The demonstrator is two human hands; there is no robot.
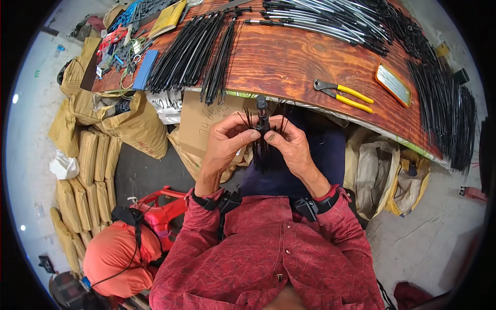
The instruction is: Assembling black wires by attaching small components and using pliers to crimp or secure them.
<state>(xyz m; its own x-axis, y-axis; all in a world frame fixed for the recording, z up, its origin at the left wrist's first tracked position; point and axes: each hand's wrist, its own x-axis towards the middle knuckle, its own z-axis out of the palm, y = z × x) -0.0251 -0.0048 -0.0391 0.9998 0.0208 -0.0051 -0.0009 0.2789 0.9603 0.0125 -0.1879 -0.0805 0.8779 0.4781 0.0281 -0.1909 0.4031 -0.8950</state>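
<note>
Between my hands, just off the table's near edge, stands a black umbrella frame [262,105] with its shaft end up and thin dark ribs fanning out around it. My left hand [226,138] pinches it from the left, thumb and fingertips at the hub. From the other side my right hand [292,149] grips it the same way, its thumb almost meeting the left one. The lower part of the frame blurs into the dark cloth below. Wire cutters [343,95] with yellow handles lie on the table to the right, beyond my right hand.
On the wooden table [279,62] lie black rib bundles [181,51], silver shafts [330,23], more black ribs [444,111] and an orange-rimmed tin [393,86]. A blue block [145,70] sits at left. Brown sacks [85,196], a cardboard box [204,121] and a red stool [163,206] stand below.
</note>
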